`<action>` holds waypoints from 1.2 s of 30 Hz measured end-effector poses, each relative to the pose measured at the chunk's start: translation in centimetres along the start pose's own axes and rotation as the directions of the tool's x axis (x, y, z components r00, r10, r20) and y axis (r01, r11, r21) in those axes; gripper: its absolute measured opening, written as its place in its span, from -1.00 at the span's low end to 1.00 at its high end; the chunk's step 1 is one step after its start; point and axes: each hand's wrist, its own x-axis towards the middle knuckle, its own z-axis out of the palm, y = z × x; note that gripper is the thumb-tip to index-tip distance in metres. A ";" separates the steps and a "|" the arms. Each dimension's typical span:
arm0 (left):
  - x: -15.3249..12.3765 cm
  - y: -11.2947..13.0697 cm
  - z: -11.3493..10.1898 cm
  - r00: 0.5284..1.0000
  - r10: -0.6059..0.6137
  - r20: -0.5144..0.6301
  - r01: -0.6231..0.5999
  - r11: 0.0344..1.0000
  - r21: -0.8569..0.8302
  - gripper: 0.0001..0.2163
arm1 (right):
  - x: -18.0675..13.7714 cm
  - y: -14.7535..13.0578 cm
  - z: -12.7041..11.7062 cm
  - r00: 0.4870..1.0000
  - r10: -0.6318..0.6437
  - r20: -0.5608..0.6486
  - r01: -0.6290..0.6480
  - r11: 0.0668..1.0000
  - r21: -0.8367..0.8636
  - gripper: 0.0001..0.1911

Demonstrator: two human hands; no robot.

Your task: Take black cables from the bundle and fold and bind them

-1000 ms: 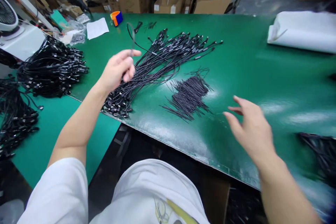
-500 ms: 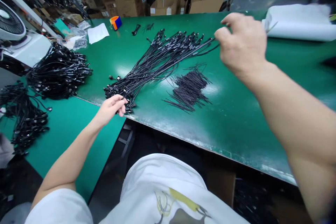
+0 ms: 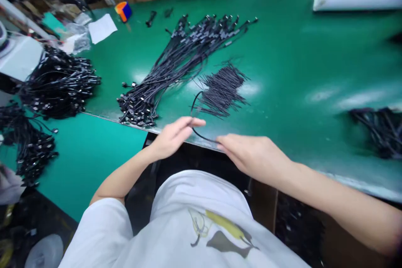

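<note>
Black cable (image 3: 191, 109) pinched by left hand (image 3: 172, 136) and right hand (image 3: 254, 157) at table's (image 3: 298, 134) near edge.

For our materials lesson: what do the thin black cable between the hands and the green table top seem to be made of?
Cable: probably a rubbery plastic sheath, matt black; it bends in a smooth loop without kinking. Table top: likely a rubber or vinyl mat, green and slightly glossy; it shows soft white glare patches.
</note>
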 end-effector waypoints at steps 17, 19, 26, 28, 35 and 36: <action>0.6 -0.5 0.9 0.890 -0.412 0.196 0.417 0.558 -0.718 -0.68 | -5.4 7.8 2.0 0.906 0.382 0.182 -0.423 0.788 0.448 -0.66; 0.6 -0.2 0.3 0.915 -0.396 0.081 0.329 0.613 -0.719 -0.68 | -6.0 7.6 2.6 0.878 0.424 0.220 -0.477 0.744 0.468 -0.67; 0.7 0.0 -1.4 0.935 -0.341 -0.096 0.188 0.708 -0.681 -0.71 | -7.0 6.1 2.6 0.921 0.389 -0.001 -0.387 0.917 0.095 -0.71; 0.9 -0.7 -0.9 0.948 -0.311 -0.067 0.186 0.713 -0.676 -0.65 | -6.4 4.6 2.3 0.969 0.247 0.011 -0.246 0.966 -0.082 -0.71; 0.6 -2.5 3.7 0.976 -0.173 0.131 0.210 0.907 -0.366 -0.65 | -1.6 0.1 1.5 0.979 -0.201 0.036 0.195 0.972 0.134 -0.63; 0.4 -2.4 4.1 0.971 -0.168 0.171 0.212 0.936 -0.282 -0.66 | -0.9 0.2 1.4 0.987 -0.162 0.013 0.158 0.975 0.158 -0.64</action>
